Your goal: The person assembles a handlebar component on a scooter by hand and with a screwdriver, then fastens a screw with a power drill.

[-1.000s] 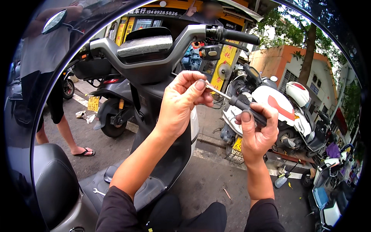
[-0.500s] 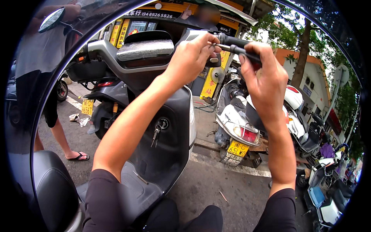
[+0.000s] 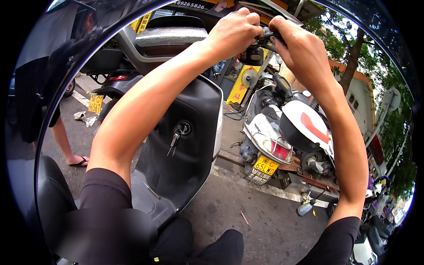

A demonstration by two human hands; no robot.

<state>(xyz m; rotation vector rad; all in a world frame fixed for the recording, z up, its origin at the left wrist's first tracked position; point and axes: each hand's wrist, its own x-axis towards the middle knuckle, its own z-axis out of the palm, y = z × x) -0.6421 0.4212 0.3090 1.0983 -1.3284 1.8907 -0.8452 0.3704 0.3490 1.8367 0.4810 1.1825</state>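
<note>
The left hand (image 3: 236, 33) and right hand (image 3: 301, 44) curl just beside each other at the right end of the scooter (image 3: 198, 104)'s handlebar (image 3: 132, 46); what either grips is hidden, so I cannot tell. The bar should be stiff, steadied best near its end; the switch housing (image 3: 252, 56) below looks more brittle. Farther down, keys (image 3: 175, 140) hang at the ignition (image 3: 186, 128)

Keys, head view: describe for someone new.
Start at the scooter's black front panel, right of the left forearm. Near its middle sits a round ignition lock. The keys dangle from it, unlike the wrench lying on the ground.
</note>
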